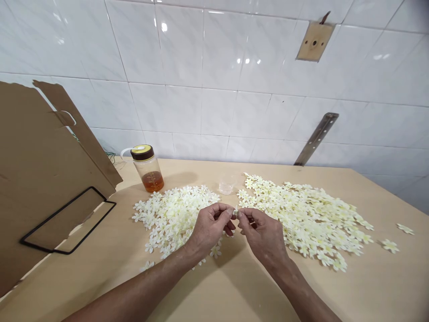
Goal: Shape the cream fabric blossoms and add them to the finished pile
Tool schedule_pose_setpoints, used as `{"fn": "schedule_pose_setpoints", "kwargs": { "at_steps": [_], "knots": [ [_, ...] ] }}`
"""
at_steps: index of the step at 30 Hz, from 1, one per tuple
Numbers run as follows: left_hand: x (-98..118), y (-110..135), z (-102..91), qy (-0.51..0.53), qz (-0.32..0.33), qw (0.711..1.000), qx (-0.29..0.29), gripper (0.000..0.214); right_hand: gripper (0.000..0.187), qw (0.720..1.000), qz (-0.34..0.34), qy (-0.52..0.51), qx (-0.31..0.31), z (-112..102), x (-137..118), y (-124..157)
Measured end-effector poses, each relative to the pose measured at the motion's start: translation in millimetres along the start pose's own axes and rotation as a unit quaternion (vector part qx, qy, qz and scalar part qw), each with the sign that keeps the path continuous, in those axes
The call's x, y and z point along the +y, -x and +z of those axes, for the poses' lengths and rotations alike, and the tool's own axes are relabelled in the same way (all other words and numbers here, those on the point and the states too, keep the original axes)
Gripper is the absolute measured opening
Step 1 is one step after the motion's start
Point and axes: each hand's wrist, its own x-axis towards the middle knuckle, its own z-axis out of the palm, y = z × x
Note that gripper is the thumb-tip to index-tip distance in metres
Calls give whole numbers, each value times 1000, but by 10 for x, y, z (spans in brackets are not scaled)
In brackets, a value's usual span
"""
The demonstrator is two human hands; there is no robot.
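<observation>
On table [385, 286]: left flower heap [177, 210], right flower heap [311, 219]; cup [227, 185] between, toward back. Bottle [147, 170] behind left heap. Cardboard [47, 152] far left. Two loose flowers [390, 245] right of right heap. Wall [217, 112] behind.

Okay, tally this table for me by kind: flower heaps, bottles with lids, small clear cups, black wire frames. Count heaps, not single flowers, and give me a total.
Heaps of pale white-and-yellow petalled flowers: 2
Clear bottle with brown-and-yellow lid, amber liquid inside: 1
Small clear cup: 1
Black rectangular wire frame: 1
Total: 5
</observation>
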Motion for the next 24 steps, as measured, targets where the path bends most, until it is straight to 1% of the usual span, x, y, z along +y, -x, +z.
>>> {"fn": "schedule_pose_setpoints", "kwargs": {
  "at_steps": [2, 4, 7, 8, 10, 12, 13, 16, 20, 24],
  "knots": [
    [2, 0, -1, -13, 11, 1000, 3, 28, 24, 1000, 11, -24, -15, -9, -17, -2],
    [14, -4, -5, -28, 15, 999, 9, 26, 26, 995, 33, -84, -38, -28, -42, -18],
    [43, -12, -12, -29, 2, 1000, 9, 26, 40, 974, 83, -199, -72, -81, -65, -69],
    [49, -14, -13, -24, -4, 1000, 5, 26, 45, 965, 98, -228, -89, -101, -63, -89],
    [49, -16, -15, -19, -15, 1000, 0, 26, 48, 949, 119, -258, -138, -134, -45, -122],
    [29, -18, -16, -28, -16, 999, 3, 26, 45, 942, 126, -255, -178, -147, -12, -138],
    [15, -20, -16, -37, -13, 999, 7, 26, 43, 943, 125, -246, -186, -144, 5, -140],
    [-29, -26, -21, -69, -8, 997, 18, 24, 41, 951, 123, -222, -177, -115, 49, -130],
    [-50, -30, -34, -100, -16, 995, 23, 21, 40, 954, 124, -217, -163, -96, 69, -123],
    [-23, -35, -48, -102, -9, 994, 36, 23, 37, 960, 130, -190, -162, -131, 65, -136]
  ]
}}
